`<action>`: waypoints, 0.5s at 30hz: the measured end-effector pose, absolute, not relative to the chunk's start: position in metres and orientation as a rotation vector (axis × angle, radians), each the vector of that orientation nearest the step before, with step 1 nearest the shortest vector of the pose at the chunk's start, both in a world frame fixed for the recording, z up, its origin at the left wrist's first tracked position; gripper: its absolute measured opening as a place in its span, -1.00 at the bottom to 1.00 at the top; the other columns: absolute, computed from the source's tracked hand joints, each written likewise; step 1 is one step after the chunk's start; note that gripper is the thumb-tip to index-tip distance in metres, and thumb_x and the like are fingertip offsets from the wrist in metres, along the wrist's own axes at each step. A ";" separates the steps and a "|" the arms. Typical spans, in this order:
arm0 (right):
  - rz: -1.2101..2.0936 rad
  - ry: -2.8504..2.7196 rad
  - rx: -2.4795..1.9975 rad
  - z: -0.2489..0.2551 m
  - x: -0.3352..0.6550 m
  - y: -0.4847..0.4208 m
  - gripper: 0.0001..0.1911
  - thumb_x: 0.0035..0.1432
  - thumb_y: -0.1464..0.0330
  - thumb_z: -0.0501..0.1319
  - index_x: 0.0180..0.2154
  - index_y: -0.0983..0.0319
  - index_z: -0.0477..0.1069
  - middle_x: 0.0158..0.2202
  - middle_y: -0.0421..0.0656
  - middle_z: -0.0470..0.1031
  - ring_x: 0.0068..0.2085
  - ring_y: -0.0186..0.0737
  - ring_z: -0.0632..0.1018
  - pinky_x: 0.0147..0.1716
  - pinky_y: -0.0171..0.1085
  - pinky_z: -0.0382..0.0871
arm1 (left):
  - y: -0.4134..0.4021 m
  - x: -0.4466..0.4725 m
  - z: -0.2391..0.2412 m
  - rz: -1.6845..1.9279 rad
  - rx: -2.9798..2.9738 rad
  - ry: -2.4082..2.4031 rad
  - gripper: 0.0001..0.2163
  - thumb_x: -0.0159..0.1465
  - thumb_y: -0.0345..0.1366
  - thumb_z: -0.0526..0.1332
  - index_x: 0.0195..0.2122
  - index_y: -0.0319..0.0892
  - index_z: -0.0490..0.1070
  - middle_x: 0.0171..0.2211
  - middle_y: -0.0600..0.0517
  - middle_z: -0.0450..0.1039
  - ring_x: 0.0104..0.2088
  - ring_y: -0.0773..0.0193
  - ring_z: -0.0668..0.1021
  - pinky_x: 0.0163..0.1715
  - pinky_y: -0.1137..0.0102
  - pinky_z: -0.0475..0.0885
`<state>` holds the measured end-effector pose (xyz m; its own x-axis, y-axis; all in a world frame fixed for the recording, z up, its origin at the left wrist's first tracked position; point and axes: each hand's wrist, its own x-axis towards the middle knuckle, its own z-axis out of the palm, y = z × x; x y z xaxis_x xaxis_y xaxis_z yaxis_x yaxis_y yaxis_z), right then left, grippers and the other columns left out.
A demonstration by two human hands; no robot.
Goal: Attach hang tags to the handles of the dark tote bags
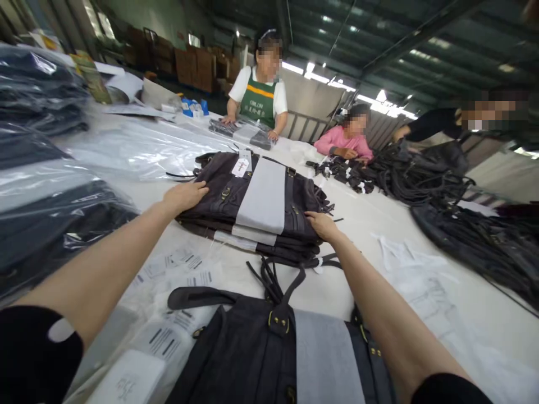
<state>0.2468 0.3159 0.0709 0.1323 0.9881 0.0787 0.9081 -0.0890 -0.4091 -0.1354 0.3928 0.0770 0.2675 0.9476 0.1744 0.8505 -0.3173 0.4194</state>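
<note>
A stack of folded dark bags [223, 210] with a grey paper band [266, 196] across the top lies in the middle of the white table [370, 224]. My left hand [185, 196] rests on the stack's left edge, fingers together and laid flat. My right hand [322, 224] grips the stack's right front corner, fingers curled over the edge. A white hang tag [241, 166] sits on the top bag. Closer to me lies another dark bag [252, 353] with straps and a grey band.
Bagged dark goods in clear plastic [46, 219] pile up at the left. Barcode labels [181, 269] lie near the table's front. Dark straps and bags [463, 219] heap at the right. Three other people work at the far side of the table.
</note>
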 end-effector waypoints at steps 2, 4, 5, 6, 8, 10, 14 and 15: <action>0.226 -1.754 -2.088 0.070 0.248 0.304 -0.69 0.15 0.37 0.01 -0.10 0.20 0.41 -0.11 -0.10 0.45 -0.06 -0.08 0.43 -0.02 -0.15 0.22 | 0.385 -0.137 0.081 0.559 2.340 1.697 -0.49 0.33 -0.12 -0.18 -0.08 -0.54 0.26 0.00 -0.30 0.27 0.03 0.02 0.31 0.03 0.11 0.10; 0.131 -1.629 -2.109 0.074 0.248 0.284 -0.64 0.19 0.33 -0.05 -0.03 0.22 0.35 -0.09 -0.06 0.42 -0.05 -0.07 0.41 -0.03 -0.12 0.23 | 0.366 -0.135 0.095 0.580 2.310 1.798 -0.48 0.33 -0.10 -0.19 -0.10 -0.54 0.26 -0.03 -0.32 0.27 0.01 -0.01 0.31 -0.02 0.08 0.15; 0.088 -1.574 -2.104 0.078 0.247 0.269 -0.62 0.20 0.33 -0.06 0.01 0.22 0.31 -0.08 -0.05 0.41 -0.05 -0.08 0.41 -0.04 -0.13 0.23 | 0.353 -0.132 0.104 0.618 2.321 1.844 -0.48 0.33 -0.10 -0.21 -0.09 -0.54 0.25 -0.04 -0.33 0.26 0.02 -0.05 0.30 -0.04 0.06 0.16; 0.049 -1.537 -2.089 0.082 0.247 0.252 -0.61 0.20 0.34 -0.07 0.03 0.22 0.28 -0.08 -0.04 0.40 -0.05 -0.10 0.40 -0.04 -0.14 0.24 | 0.338 -0.129 0.113 0.672 2.363 1.878 -0.49 0.34 -0.12 -0.22 -0.07 -0.56 0.22 -0.03 -0.34 0.23 0.03 -0.08 0.27 -0.05 0.03 0.15; 0.002 -1.539 -2.040 0.091 0.247 0.209 -0.61 0.18 0.36 -0.04 0.03 0.22 0.29 -0.09 -0.04 0.40 -0.05 -0.13 0.39 -0.04 -0.17 0.24 | 0.305 -0.120 0.133 0.797 2.517 1.889 -0.54 0.34 -0.20 -0.22 -0.04 -0.59 0.17 -0.01 -0.39 0.18 0.07 -0.15 0.19 -0.05 -0.04 0.12; 0.037 -1.625 -1.994 0.097 0.248 0.153 -0.66 0.13 0.39 0.02 -0.05 0.23 0.36 -0.14 -0.04 0.41 -0.07 -0.15 0.40 -0.05 -0.18 0.25 | 0.270 -0.108 0.149 0.852 2.655 1.813 -0.59 0.32 -0.26 -0.15 -0.03 -0.59 0.16 0.01 -0.40 0.14 0.10 -0.16 0.14 -0.03 -0.04 0.10; 0.218 -1.699 -1.874 0.094 0.244 0.024 -0.74 0.08 0.37 0.07 -0.18 0.24 0.41 -0.22 -0.07 0.43 -0.19 -0.20 0.45 -0.12 -0.21 0.31 | 0.186 -0.078 0.166 0.920 2.742 1.424 -0.60 0.23 -0.27 0.04 0.03 -0.43 0.19 0.03 -0.26 0.20 0.07 0.05 0.23 0.05 0.17 0.16; 0.243 -1.672 -1.859 0.092 0.240 -0.008 -0.75 0.09 0.37 0.06 -0.19 0.24 0.41 -0.23 -0.08 0.43 -0.20 -0.21 0.46 -0.14 -0.20 0.32 | 0.160 -0.073 0.167 0.973 2.736 1.300 -0.61 0.22 -0.26 0.04 0.04 -0.37 0.20 0.02 -0.20 0.23 0.06 0.11 0.26 0.07 0.23 0.16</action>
